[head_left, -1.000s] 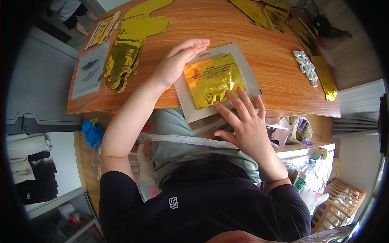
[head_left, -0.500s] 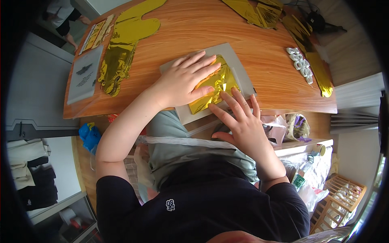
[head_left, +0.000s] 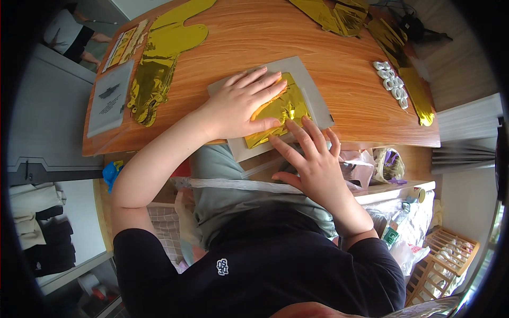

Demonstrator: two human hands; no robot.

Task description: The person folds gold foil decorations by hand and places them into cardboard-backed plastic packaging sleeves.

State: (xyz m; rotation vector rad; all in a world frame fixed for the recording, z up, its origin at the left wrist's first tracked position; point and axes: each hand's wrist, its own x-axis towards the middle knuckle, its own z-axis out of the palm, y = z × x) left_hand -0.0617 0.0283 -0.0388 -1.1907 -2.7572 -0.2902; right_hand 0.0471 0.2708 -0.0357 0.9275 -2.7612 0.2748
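A folded piece of shiny gold foil (head_left: pixel 293 99) lies on a flat grey bag or sheet (head_left: pixel 295 64) at the table's near edge. Pressed flat over the foil's left side is my left hand (head_left: pixel 238 108), its fingers spread. My right hand (head_left: pixel 316 161) hovers or rests at the foil's near right edge, fingers apart and fingertips by its corner. Neither hand grips anything. What lies under my left palm is hidden.
Flat gold foil balloons (head_left: pixel 167 45) lie at the table's left, with more gold foil (head_left: pixel 342 16) at the far right. A clear printed bag (head_left: pixel 110 98) sits at the left edge, several white coiled ribbons (head_left: pixel 392 85) at the right. Another person (head_left: pixel 69 34) stands beyond the doorway.
My left elbow has swung outward to the left, while both hands stay almost in place on the foil. The person in the background has shifted.
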